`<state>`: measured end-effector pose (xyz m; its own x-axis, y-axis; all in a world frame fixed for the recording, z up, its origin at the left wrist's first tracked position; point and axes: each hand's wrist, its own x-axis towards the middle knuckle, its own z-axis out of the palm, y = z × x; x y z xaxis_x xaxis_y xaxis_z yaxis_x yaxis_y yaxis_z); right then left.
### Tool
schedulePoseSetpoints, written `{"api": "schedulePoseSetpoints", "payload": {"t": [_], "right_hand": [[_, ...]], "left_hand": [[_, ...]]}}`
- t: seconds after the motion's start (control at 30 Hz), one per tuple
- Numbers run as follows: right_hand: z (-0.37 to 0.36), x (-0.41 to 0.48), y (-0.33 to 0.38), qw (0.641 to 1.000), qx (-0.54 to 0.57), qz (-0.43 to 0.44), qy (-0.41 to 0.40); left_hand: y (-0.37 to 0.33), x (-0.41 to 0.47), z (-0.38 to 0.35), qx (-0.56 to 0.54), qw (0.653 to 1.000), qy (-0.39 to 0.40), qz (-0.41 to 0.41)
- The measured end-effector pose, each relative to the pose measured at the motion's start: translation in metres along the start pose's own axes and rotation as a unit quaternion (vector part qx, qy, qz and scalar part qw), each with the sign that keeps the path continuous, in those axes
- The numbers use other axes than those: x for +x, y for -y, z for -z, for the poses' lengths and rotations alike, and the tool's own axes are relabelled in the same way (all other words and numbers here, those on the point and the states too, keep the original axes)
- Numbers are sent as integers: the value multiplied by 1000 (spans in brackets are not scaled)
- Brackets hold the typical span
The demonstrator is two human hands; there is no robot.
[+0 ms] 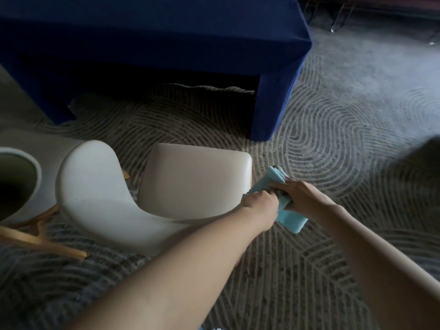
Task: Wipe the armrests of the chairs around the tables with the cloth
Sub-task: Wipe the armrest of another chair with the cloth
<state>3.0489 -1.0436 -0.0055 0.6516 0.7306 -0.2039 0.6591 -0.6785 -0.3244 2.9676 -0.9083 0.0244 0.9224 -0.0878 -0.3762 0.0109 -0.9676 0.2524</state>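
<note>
A folded light-blue cloth (292, 219) is held between both hands just right of a cream chair. My left hand (259, 202) grips the cloth's left part, fingers curled round it. My right hand (302, 195) grips it from the right, knuckles up. The chair's seat cushion (195, 177) lies beside the hands, and its curved white armrest (95, 186) sweeps round the left side. The chair's right side is hidden under my left forearm.
A table draped in dark blue fabric (166, 44) stands just beyond the chair. A second white chair (21, 177) with wooden legs (42, 241) is at the left edge. Patterned grey carpet (333, 129) covers the floor; metal chair legs (338, 22) show at top right.
</note>
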Motion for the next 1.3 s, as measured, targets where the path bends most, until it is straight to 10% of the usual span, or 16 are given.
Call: {"api": "schedulePoseSetpoints", "payload": {"t": [0.3,0.83,1.3], "right_hand": [[-39,-5,29,985,-25,-171,5],[-86,-67,111,969,31,-141,-199],[-129,-58,255,954,-51,-205,-211]], "left_hand": [[-3,1,-18,-54,997,55,8],[45,-84,-54,26,967,-173,-184],[166,-164,-66,47,909,-287,-299]]}}
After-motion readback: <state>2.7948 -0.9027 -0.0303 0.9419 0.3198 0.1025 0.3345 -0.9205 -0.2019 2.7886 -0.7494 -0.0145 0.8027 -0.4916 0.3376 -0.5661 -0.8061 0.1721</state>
